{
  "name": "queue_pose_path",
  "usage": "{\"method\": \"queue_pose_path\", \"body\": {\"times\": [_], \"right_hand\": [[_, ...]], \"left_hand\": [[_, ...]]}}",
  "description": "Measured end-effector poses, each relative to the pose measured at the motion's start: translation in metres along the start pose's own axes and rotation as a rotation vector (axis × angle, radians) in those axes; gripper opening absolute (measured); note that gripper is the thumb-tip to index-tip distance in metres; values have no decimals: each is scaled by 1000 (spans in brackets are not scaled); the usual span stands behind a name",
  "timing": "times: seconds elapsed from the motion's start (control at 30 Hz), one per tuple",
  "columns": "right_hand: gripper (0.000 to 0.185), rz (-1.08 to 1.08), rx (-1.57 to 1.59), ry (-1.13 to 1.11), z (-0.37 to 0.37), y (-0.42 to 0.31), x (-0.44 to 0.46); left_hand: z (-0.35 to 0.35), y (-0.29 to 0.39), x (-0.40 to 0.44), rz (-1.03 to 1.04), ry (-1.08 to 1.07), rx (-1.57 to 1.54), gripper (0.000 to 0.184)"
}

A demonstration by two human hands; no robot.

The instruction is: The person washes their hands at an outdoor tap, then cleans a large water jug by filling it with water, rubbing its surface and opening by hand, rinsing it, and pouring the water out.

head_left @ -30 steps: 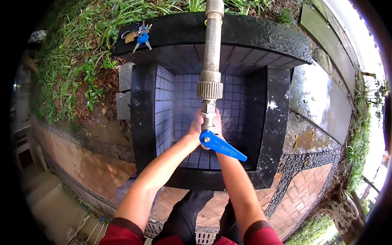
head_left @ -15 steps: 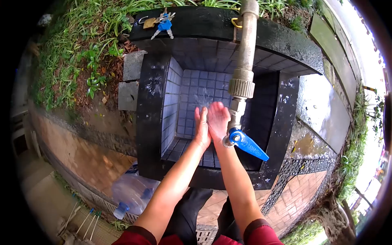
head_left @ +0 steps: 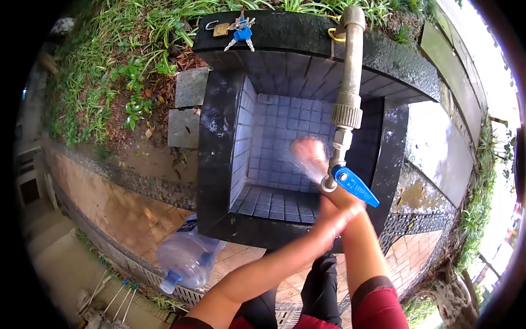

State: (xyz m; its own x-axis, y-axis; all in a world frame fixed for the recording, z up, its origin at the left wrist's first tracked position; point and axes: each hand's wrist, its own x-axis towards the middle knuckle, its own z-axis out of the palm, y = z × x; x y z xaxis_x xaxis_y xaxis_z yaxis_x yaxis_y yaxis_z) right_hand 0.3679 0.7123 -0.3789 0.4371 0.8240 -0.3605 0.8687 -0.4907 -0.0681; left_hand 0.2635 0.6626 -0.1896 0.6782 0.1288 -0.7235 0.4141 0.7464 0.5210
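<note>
grey metal tap pipe [head_left: 354, 66] with a flat blue lever handle [head_left: 359, 187] reaches over the right side of a blue-tiled, black-rimmed basin [head_left: 216, 142], and clear water [head_left: 304, 166] sprays from its nozzle by the right hand [head_left: 309, 149]. that hand is blurred over the basin; whether it is curled or spread, i cannot tell. the left hand [head_left: 347, 215] lies across the right forearm [head_left: 364, 252], touching it, how tightly unclear. blue-headed metal keys [head_left: 242, 35] and a brass padlock [head_left: 221, 29] rest on the far rim.
</note>
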Motion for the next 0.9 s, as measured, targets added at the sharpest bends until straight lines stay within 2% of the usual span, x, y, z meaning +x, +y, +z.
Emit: {"method": "queue_pose_path", "body": {"times": [0.03, 0.07, 0.1, 0.17, 0.27, 0.3, 0.33, 0.37, 0.4, 0.43, 0.5, 0.57, 0.6, 0.63, 0.7, 0.73, 0.8, 0.83, 0.87, 0.9], "right_hand": [[21, 111, -79, -73, 6, -22, 7], [24, 63, 107, 59, -43, -33, -6], [26, 224, 288, 108, -44, -41, -3], [33, 570, 603, 176, -68, -55, -3], [39, 855, 1285, 308, -49, -57, -9], [39, 894, 1591, 350, -41, -59, -11], [39, 919, 1864, 369, -37, -62, -13], [40, 931, 2076, 373, -32, -63, -12], [40, 920, 2173, 369, -27, -62, -11], [40, 910, 2190, 363, -22, -57, -9], [41, 778, 1732, 341, -16, -40, -9], [38, 518, 1241, 285, -45, -32, -16], [36, 360, 1005, 287, -76, -31, -23], [29, 172, 589, 199, -83, -19, -27], [16, 37, 459, 223, 12, -1, -10], [11, -7, 374, 259, 53, 2, -1], [8, -28, 122, 395, 73, -1, 1], [8, 167, -6, 335, 78, -19, 6], [8, 352, -145, 243, 74, -37, 9], [14, 464, -21, 190, 69, -41, 4]], "left_hand": [[-19, -7, 28, -13, 85, -95, 59], [-38, -14, 56, -18, 170, -191, 50], [-63, -1, 69, -21, 213, -335, 41], [-79, 4, 91, 7, 186, -479, 44], [-101, 19, 82, 44, -186, -695, 60], [-103, 20, 79, 239, -173, -660, 53], [-103, 22, 79, 387, -357, -702, 53], [-98, 17, 78, 440, -225, -738, 53], [-91, 13, 76, 491, -89, -762, 53], [-70, 21, 67, 454, -13, -678, 53], [-55, 25, 58, 366, 102, -542, 55], [-63, -16, 62, -100, 212, -579, 57], [-51, -36, 50, -138, 128, -510, 61], [-8, -23, 25, -23, 270, -180, 58], [21, -29, -1, 6, 244, -155, 61], [20, -26, 2, 68, 247, -19, 60], [18, -19, 17, 134, 259, 176, 54], [3, -20, 30, 136, 280, 241, 50], [-41, -18, 68, 42, 25, -180, 43], [-63, -13, 85, 46, -61, -387, 40]]}}
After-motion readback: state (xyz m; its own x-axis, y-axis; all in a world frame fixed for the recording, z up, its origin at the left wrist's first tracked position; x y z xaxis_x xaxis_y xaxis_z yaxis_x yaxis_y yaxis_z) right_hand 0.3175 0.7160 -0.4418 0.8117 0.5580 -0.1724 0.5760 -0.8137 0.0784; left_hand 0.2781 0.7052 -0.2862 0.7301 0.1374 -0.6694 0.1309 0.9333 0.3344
